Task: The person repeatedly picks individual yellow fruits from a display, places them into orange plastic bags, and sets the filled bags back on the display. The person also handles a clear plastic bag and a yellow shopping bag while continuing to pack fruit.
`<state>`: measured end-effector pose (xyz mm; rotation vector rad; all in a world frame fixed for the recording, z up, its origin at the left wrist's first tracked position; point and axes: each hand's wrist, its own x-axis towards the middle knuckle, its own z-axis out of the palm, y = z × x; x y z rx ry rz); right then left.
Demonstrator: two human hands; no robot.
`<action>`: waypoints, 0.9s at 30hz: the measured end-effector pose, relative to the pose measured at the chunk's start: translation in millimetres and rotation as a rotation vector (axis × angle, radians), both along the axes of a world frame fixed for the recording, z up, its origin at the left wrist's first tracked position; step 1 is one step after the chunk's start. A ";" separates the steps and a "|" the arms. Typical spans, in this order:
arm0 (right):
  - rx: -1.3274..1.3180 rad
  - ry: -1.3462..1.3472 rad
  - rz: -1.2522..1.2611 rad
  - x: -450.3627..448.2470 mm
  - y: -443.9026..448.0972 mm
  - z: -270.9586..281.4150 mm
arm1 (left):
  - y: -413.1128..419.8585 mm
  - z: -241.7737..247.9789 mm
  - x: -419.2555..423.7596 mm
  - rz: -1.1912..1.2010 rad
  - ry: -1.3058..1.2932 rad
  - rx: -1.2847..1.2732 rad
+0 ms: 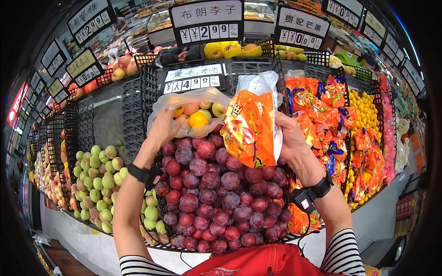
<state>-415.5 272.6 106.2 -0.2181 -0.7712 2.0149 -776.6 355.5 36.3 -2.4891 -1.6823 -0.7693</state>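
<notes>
My left hand (163, 128) grips the left rim of a clear plastic bag (207, 130) that gapes towards me. Inside it lie several mixed fruits, among them an orange (198, 119) and peach-like fruit (191, 108). My right hand (291, 136) has hold of the right edge of an orange printed plastic bag (252, 131), thumb in front and fingers partly hidden behind. This bag overlaps the clear bag's right side; its contents are hidden. Both bags are above a heap of dark red plums (210, 193). A whitish plastic bag (258, 83) shows just behind the orange one.
Green peaches (98, 179) fill the section at left, beside black mesh dividers (149, 93). More orange bags (310, 124) and small yellow fruits (364, 108) lie at right. Price signs (207, 22) stand along the back. A cable (308, 224) hangs from my right wrist device.
</notes>
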 end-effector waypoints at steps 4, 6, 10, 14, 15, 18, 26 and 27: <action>-0.011 -0.163 -0.178 0.0 -21.4 2.0 | -40.7 9.2 1.8 -0.092 0.187 -0.346; -0.043 -0.303 -0.287 3.4 -36.1 6.2 | -54.6 15.6 4.0 -0.066 0.228 -0.377; 0.091 -0.614 -0.587 33.8 -62.3 -19.2 | -79.9 19.3 17.9 -0.074 0.205 -0.153; 0.086 -0.709 -0.704 69.3 -92.4 -29.2 | -102.9 23.3 44.8 -0.121 0.087 -0.040; 0.075 -0.752 -0.732 86.7 -101.6 -35.5 | -108.5 27.3 58.6 -0.148 0.041 -0.037; 0.093 -0.929 -0.828 97.8 -124.2 -36.1 | -132.0 34.0 72.0 -0.182 -0.003 0.011; -0.112 -0.691 -0.868 143.4 -182.8 -72.6 | -208.3 55.8 126.8 -0.458 -0.151 -0.115; -0.147 -0.674 -0.888 153.8 -190.9 -80.5 | -219.3 56.4 133.9 -0.430 -0.153 -0.142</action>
